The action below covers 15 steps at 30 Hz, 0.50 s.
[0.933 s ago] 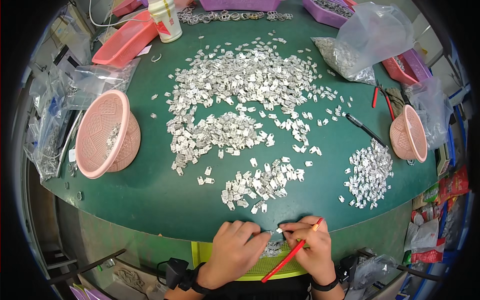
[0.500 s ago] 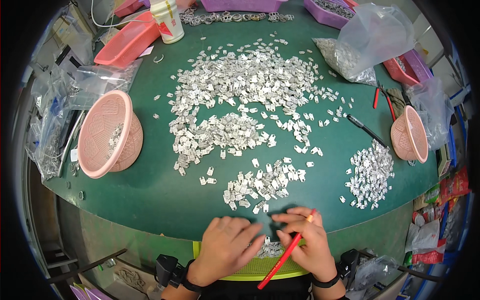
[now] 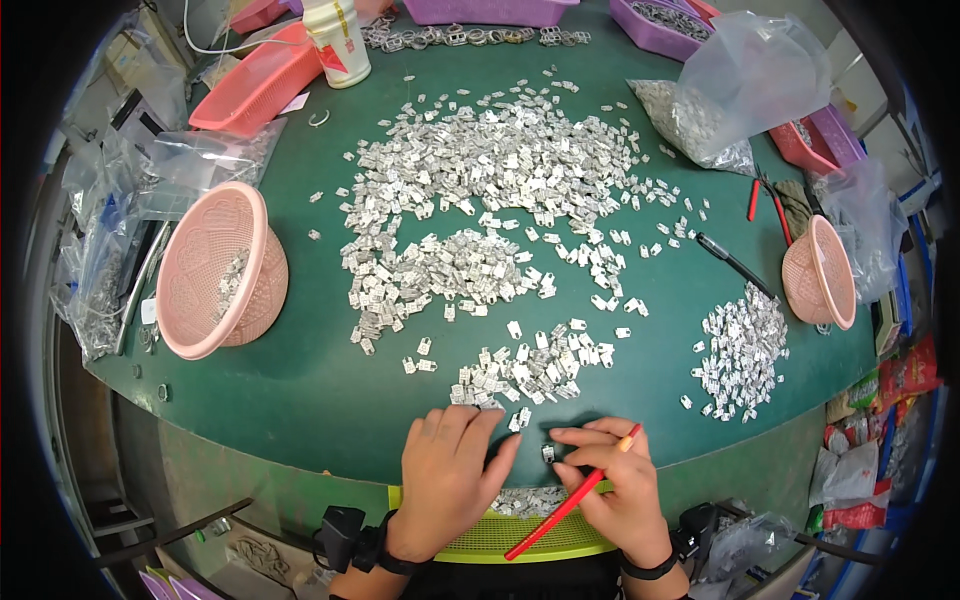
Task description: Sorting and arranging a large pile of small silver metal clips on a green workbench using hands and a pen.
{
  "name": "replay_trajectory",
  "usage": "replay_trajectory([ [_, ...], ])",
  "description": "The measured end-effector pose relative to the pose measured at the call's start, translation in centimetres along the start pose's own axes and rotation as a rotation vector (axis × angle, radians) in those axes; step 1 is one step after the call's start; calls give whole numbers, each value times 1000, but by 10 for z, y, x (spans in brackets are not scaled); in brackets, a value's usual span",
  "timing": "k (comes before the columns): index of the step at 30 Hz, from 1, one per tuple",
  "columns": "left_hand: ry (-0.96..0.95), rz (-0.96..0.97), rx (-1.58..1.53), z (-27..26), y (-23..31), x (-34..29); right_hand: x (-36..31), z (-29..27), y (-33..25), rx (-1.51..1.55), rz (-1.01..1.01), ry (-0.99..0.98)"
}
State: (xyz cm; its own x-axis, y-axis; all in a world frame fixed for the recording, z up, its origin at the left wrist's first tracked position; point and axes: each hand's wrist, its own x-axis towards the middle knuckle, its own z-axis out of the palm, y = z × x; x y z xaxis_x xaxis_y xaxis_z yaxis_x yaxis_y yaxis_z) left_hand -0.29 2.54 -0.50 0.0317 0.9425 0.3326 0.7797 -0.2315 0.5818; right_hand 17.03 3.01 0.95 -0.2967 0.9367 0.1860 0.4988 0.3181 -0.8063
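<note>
The half-open, seemingly empty left hand [image 3: 447,478] has reached the silvery tags [image 3: 540,372], now within grasp; the curled right hand [image 3: 625,490] clasps a red pen [image 3: 556,516].

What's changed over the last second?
Left hand moved forward and slightly left, to the near edge of the small pile. Right hand opened its pinch; a white tag lies by its fingertips, whether the same one is unclear. Unchanged: red pen in right hand, black pen, left pink basket.
</note>
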Motion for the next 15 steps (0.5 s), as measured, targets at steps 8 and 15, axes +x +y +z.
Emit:
replay_trajectory([
  [8, -153, 34, -78, -8, 2, -7, -6, -4, 6, 25, 21, -39],
  [15, -146, 89, -66, -5, 2, -8, -3, -1, 3, 10, 17, -56],
])
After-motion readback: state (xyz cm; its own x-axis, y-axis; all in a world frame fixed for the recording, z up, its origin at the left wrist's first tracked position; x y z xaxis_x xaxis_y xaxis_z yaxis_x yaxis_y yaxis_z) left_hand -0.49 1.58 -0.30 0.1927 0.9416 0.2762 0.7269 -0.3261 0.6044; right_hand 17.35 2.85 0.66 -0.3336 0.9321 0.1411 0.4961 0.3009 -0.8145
